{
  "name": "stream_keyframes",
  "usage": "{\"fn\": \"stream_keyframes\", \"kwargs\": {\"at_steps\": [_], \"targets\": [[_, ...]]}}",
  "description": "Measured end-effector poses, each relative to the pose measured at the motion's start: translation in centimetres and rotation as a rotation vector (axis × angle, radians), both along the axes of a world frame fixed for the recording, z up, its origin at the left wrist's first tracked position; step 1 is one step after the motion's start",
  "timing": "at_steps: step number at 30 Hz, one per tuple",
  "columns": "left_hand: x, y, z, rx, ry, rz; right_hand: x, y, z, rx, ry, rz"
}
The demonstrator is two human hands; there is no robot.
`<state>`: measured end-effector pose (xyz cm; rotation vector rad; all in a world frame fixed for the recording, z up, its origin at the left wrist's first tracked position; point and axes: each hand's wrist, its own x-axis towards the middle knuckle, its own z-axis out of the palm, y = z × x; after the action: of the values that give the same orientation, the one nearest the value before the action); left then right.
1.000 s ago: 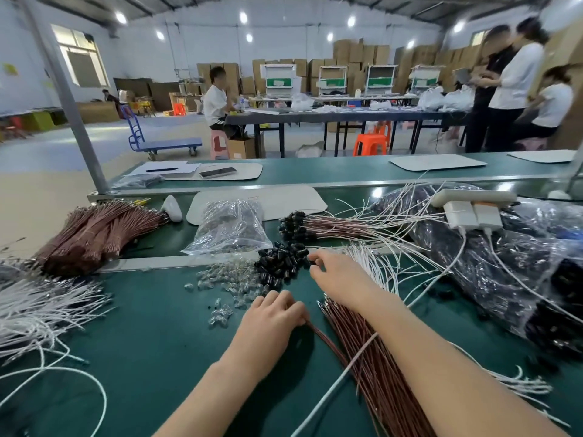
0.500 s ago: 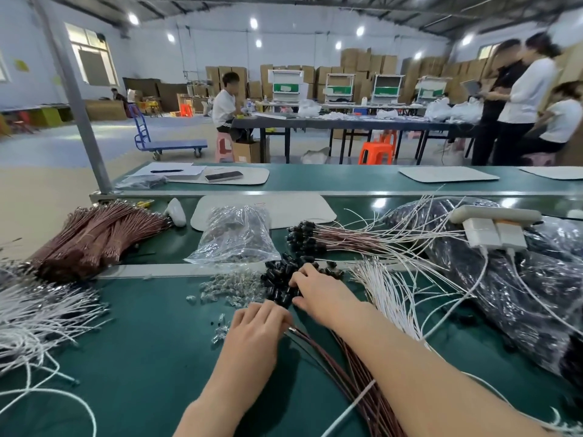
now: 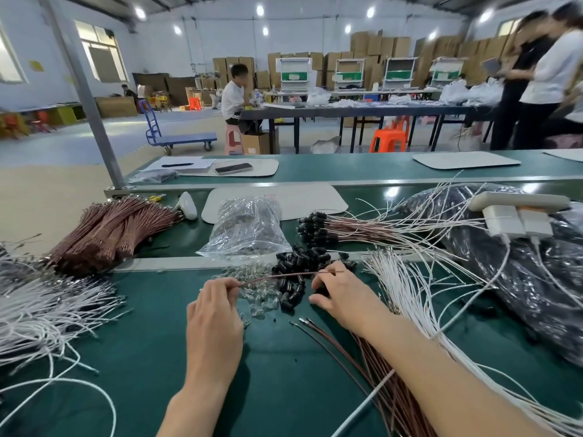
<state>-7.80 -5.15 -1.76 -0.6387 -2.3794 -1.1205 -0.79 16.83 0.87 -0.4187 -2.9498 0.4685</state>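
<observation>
My left hand (image 3: 214, 313) pinches one end of a single brown wire (image 3: 277, 275), which runs level to the right above the table. My right hand (image 3: 344, 294) rests at the wire's far tip, on a pile of black caps (image 3: 299, 260). Its thumb and curled fingers close on a black cap that is mostly hidden. A heap of small clear bulbs (image 3: 258, 294) lies between my hands. Loose brown wires (image 3: 372, 364) lie under my right forearm on the green table (image 3: 142, 357).
White wires (image 3: 403, 294) fan out right of my hand. Behind them lie capped brown wires (image 3: 347, 230) and a clear bag (image 3: 249, 228). A tied brown bundle (image 3: 110, 231) and more white wires (image 3: 41, 310) sit left. A dark plastic sack (image 3: 520, 279) with a power strip (image 3: 517, 203) fills the right.
My left hand has lifted one brown wire from the loose pile and drawn it left. My right hand has shifted from the wires onto the black caps.
</observation>
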Motion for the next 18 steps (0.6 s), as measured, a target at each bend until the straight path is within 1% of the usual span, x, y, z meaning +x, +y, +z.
{"fn": "stream_keyframes", "kwargs": {"at_steps": [1,3,5,8,10,11,13,18], "targets": [[0.1,0.0,0.0,0.012,-0.009,-0.003,0.5,0.0,-0.2,-0.029,0.058,-0.015],[0.2,0.0,0.0,0.040,-0.022,-0.019,1.8,-0.1,-0.4,-0.205,0.245,-0.073],[0.3,0.2,0.0,0.069,-0.031,-0.031,3.3,-0.1,-0.4,-0.493,0.419,-0.145],[0.5,0.3,0.0,0.087,-0.037,-0.038,5.1,0.1,-0.6,-0.999,0.615,-0.232],[0.5,0.3,-0.1,0.082,-0.032,-0.047,5.7,0.5,-0.6,-1.318,0.733,-0.242],[0.5,0.3,-0.1,0.081,-0.039,-0.052,5.9,0.7,-0.5,-1.435,0.775,-0.234],[0.4,0.4,-0.1,0.081,-0.065,-0.058,6.1,1.0,-0.3,-1.537,0.801,-0.223],[0.4,0.5,-0.1,0.056,-0.057,-0.078,6.0,0.7,-0.2,-1.626,0.797,-0.210]]}}
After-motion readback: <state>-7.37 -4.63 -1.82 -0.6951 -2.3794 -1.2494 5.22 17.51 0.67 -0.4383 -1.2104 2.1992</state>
